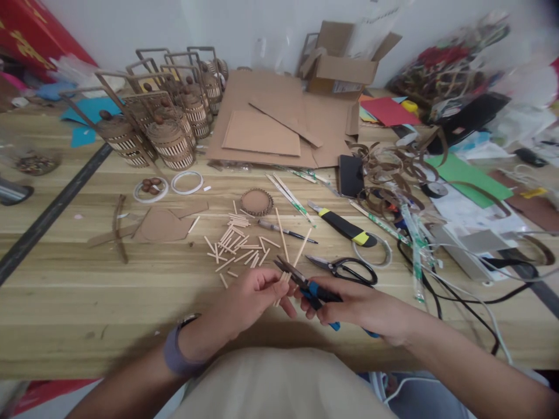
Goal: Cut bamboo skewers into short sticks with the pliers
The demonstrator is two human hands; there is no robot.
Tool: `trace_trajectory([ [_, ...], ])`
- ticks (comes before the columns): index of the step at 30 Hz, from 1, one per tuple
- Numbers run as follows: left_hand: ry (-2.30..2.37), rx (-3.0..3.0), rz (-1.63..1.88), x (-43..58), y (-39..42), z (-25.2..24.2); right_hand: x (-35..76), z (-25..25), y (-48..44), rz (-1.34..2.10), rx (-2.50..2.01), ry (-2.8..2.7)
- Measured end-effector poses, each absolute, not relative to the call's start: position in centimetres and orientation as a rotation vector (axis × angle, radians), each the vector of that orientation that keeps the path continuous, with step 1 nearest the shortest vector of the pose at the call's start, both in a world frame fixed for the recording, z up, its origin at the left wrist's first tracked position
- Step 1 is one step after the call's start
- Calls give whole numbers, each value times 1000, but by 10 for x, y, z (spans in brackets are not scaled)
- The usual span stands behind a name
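My left hand (251, 295) pinches a few thin wooden sticks (301, 249) between thumb and fingers; two long ends point away from me. My right hand (356, 304) is closed around blue-and-black-handled pliers (302, 278), whose jaws are parted at the sticks just by my left fingertips. Many short cut stick pieces (238, 238) lie scattered on the table beyond my left hand. A round cardboard piece with a ridged rim (256, 202) sits behind them, and a pen (288, 231) lies to its right. Black-handled scissors (345, 269) rest beyond my right hand.
A yellow-black utility knife (347, 226) and tape roll (388, 256) lie to the right, near tangled brown strips (388, 169) and cables. Handled woven baskets (170, 139) stand at back left. Flat cardboard (262, 134) and an open box (345, 70) are behind.
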State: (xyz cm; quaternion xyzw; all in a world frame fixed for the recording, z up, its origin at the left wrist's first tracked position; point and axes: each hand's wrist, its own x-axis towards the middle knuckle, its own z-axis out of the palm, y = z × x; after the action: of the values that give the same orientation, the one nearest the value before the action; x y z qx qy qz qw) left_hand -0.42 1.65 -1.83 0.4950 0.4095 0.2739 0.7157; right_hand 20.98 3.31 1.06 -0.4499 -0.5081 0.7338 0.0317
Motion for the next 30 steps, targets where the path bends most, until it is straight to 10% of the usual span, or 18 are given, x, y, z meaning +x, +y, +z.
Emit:
trace_trajectory([
  [30, 1021, 1121, 527, -3, 11, -23, 198, 3, 30, 1881, -1407, -1963],
])
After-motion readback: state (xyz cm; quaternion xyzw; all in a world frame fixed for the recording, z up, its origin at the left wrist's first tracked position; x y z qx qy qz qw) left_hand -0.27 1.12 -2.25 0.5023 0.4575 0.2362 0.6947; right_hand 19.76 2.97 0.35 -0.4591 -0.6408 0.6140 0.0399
